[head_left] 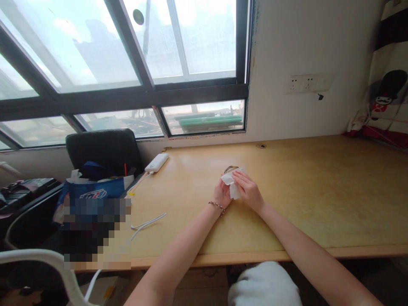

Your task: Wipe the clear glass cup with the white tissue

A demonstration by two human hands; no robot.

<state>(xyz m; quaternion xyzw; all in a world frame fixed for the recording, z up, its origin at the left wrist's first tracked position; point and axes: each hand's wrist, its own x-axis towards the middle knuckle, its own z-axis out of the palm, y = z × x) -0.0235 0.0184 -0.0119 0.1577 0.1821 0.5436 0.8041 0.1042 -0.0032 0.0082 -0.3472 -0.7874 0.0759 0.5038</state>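
Note:
Both hands meet above the middle of a wooden table (306, 191). My left hand (222, 193), with a braided bracelet on its wrist, is closed around an item mostly hidden by a white tissue (235, 190). Fingers of my right hand (250, 190) press the tissue from the right side. A dark, thin curved rim (230, 168) shows just beyond the tissue, at the far side of the hands; what it belongs to is too small to tell.
A white power bank (157, 163) with a cable lies at the table's back left. Another white cable (148, 222) crosses the left edge. Left of the table stands a black chair (103, 148) with a blue bag (95, 191).

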